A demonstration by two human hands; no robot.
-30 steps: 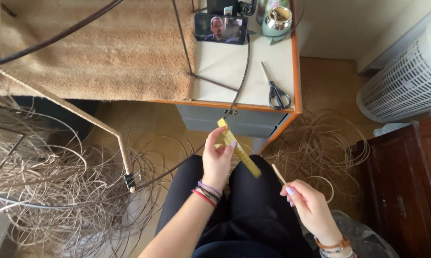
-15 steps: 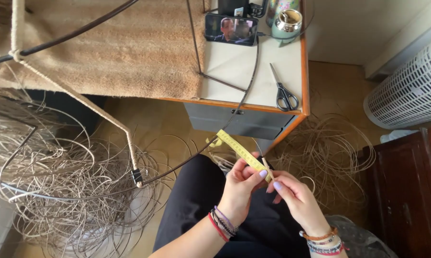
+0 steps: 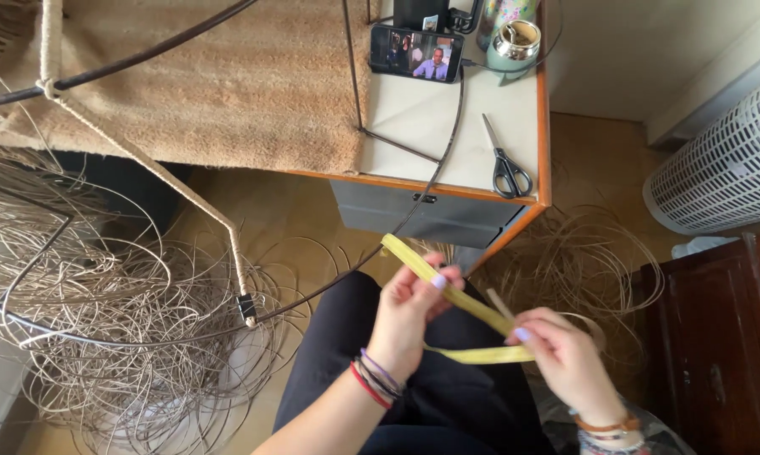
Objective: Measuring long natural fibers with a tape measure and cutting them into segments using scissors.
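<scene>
Over my lap, both hands hold a flat yellow strip (image 3: 464, 302) of weaving material. My left hand (image 3: 409, 316) pinches the strip near its upper end, which sticks up to the left. My right hand (image 3: 561, 358) grips the lower part, where the strip folds back in a second yellow length toward the left, along with a thin pale strand. A dark metal wire frame (image 3: 228, 324) curves past my knees, with a black clip on a wrapped bar (image 3: 247, 307).
A desk (image 3: 447, 143) with an orange edge holds black scissors (image 3: 506, 168), a phone (image 3: 418, 52) with a lit screen, a cup (image 3: 515, 42) and a beige rug (image 3: 203, 84). Loose cane coils (image 3: 118, 337) lie on the floor left and right. White grille unit (image 3: 725, 160), dark cabinet (image 3: 725, 345) at right.
My hands came together on the yellow strip, and then my right hand drew down and right, so the strip now shows a folded second length below.
</scene>
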